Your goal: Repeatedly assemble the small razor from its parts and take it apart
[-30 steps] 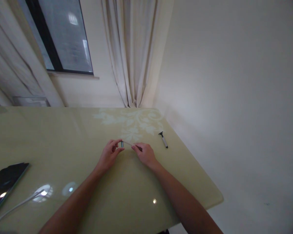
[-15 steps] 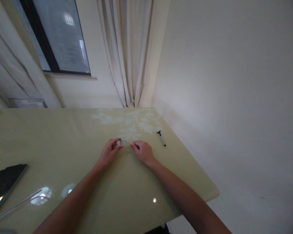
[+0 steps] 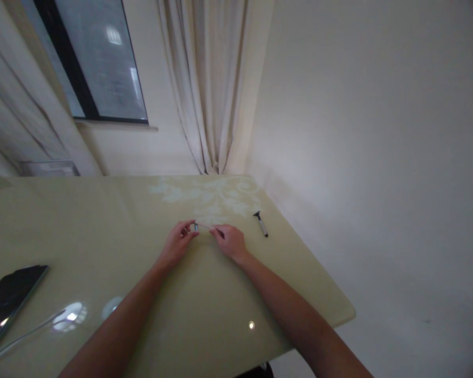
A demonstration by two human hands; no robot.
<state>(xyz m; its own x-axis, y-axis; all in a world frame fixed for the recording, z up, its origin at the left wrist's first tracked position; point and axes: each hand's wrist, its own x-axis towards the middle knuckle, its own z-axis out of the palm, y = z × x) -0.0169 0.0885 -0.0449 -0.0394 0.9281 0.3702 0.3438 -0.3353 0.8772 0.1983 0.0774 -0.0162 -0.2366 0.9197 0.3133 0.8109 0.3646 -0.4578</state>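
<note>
Through the camera, I see a pale wall [image 3: 358,131] on the right, beige curtains [image 3: 207,79] beside a dark-framed window [image 3: 102,63], and a glossy greenish tabletop [image 3: 86,226] which reflects bright spots of light [image 3: 252,325].

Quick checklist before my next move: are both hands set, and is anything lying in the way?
1. Small bluish-silver piece secure in the left hand: ok, pinched between thumb and fingers.
2. Thin pale-shafted tool secure in the right hand: ok, gripped with the shaft pointing toward the left fingertips.
3. Tool tip touching the piece: cannot tell, too small to make out.
4. Black-and-grey T-shaped razor out of the way: ok, lying apart, to the right of the right hand.
5. Glossy black flat slab and thin white cable clear of both hands: ok, both off to the left.
</note>
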